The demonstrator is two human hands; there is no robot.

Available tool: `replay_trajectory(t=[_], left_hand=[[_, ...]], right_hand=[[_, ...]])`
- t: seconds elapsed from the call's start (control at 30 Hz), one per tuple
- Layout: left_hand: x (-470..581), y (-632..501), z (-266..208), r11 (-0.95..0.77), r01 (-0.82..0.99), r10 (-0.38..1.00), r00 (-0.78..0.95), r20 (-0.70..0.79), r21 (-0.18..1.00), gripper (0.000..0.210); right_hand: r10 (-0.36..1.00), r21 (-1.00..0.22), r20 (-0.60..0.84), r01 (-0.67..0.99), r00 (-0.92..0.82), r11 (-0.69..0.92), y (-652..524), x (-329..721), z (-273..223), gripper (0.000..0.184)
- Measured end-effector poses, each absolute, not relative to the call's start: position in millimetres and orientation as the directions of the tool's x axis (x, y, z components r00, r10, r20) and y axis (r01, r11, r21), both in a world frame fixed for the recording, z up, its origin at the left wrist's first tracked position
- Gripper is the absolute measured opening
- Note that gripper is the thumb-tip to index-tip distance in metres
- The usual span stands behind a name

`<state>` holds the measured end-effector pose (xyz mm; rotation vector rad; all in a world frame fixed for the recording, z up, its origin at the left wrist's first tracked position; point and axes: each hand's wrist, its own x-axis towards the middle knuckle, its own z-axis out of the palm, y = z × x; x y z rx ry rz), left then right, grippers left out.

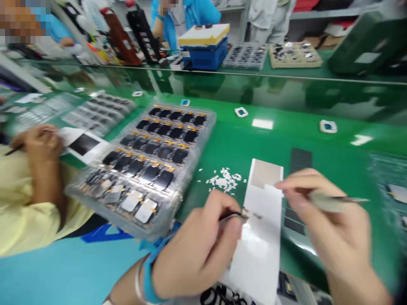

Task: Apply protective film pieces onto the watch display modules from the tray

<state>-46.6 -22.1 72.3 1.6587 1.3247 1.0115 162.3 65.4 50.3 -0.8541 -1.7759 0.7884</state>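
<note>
In the head view, my left hand [199,245] is closed, pinching a small dark part [231,215] with a thin brownish tail that reaches over a white sheet strip [257,254]. Most of that part is hidden by the fingers. My right hand [330,220] is closed around slim pointed metal tweezers [343,199], slightly blurred, with a point towards the right. Its thumb and forefinger tips meet at the strip's right edge, beside a greyish-beige patch [262,173] at the far end. Small white scraps [224,181] lie in a pile left of the strip.
A clear tray [195,169] with rows of small black screens stands at left. Beside it a co-worker's hand [43,142] works over a white card [92,156]. Dark strips [300,159] lie under my right hand. A clear tray [386,169] is at the right edge.
</note>
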Motion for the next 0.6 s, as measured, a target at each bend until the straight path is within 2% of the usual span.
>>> replay_trajectory(t=[0.07,0.23,0.33,0.43,0.53,0.6], left_hand=[[-22,0,55,-0.139,0.257,0.980,0.172,0.096,0.956,0.004],[-5,36,23,-0.077,0.033,0.986,0.148,0.071,0.997,0.011],[-9,36,18,-0.091,0.064,0.992,0.098,0.084,0.994,0.009],[-13,32,19,-0.111,0.151,0.993,0.053,0.104,0.982,0.006],[-15,31,20,-0.118,0.213,0.993,0.052,0.109,0.970,0.005],[-15,32,20,-0.122,0.243,0.992,0.056,0.112,0.962,0.006]], right_hand=[[0.787,-0.774,0.473,0.240,-0.396,0.586,67,156,51,0.014],[0.695,-0.538,0.609,0.444,-0.383,0.717,70,155,37,0.014],[0.658,-0.421,0.620,0.527,-0.427,0.738,69,158,31,0.014],[0.645,-0.362,0.592,0.556,-0.482,0.748,68,160,28,0.020],[0.638,-0.326,0.561,0.568,-0.528,0.756,65,159,25,0.026],[0.647,-0.343,0.544,0.561,-0.535,0.753,64,156,23,0.027]])
